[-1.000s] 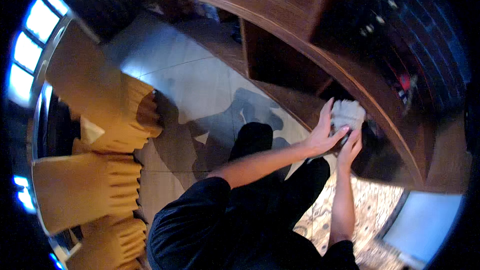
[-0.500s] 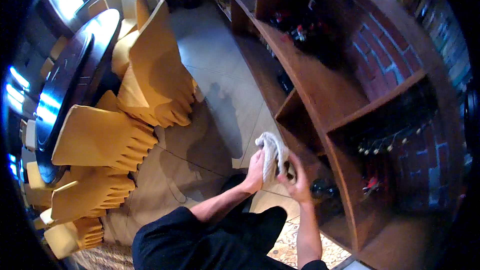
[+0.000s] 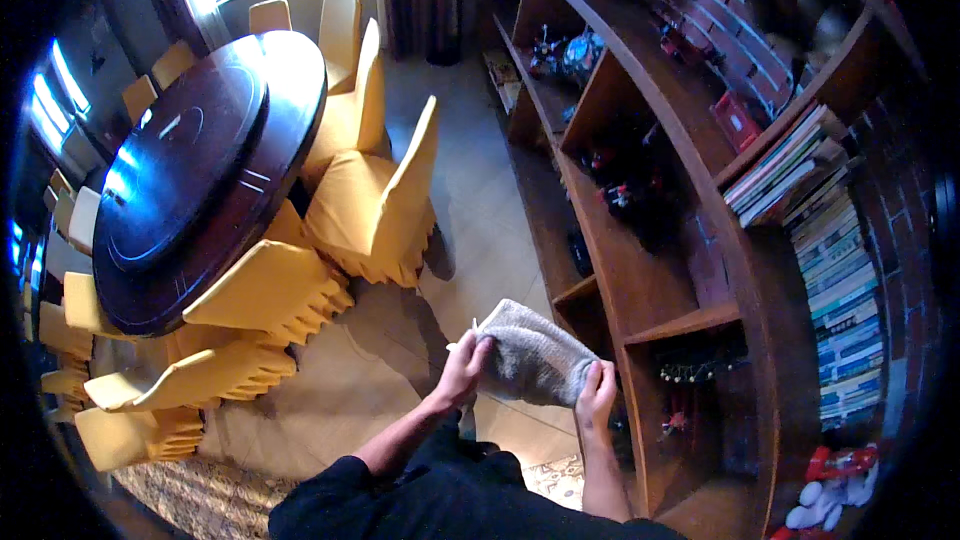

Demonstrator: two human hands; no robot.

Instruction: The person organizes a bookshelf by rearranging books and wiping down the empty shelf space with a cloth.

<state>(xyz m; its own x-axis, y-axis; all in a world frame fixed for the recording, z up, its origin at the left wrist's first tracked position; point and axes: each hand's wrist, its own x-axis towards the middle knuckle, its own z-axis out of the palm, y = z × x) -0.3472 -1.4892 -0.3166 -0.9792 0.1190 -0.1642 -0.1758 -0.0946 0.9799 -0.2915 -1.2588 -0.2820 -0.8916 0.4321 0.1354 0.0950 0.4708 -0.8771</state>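
A grey-beige cloth [image 3: 532, 355] is stretched between my two hands in front of the wooden shelf unit. My left hand [image 3: 463, 368] is closed on its left edge, thumb on top. On the opposite edge, my right hand [image 3: 596, 395] pinches the cloth near its corner. The cloth hangs folded, with a slight sag in the middle, and both hands are apart from the shelves.
To my right rises a curved wooden shelf unit [image 3: 655, 190] holding ornaments, a row of books [image 3: 835, 290] and a red-and-white plush toy [image 3: 835, 490]. At left stands a dark round table [image 3: 215, 140] with a raised turntable, ringed by yellow-covered chairs [image 3: 365, 205]. Tiled floor runs between.
The cloth was bunched up between my hands; now it is opened out and held by two edges. My hands have moved farther apart, and the view has tilted up, showing more table and books.
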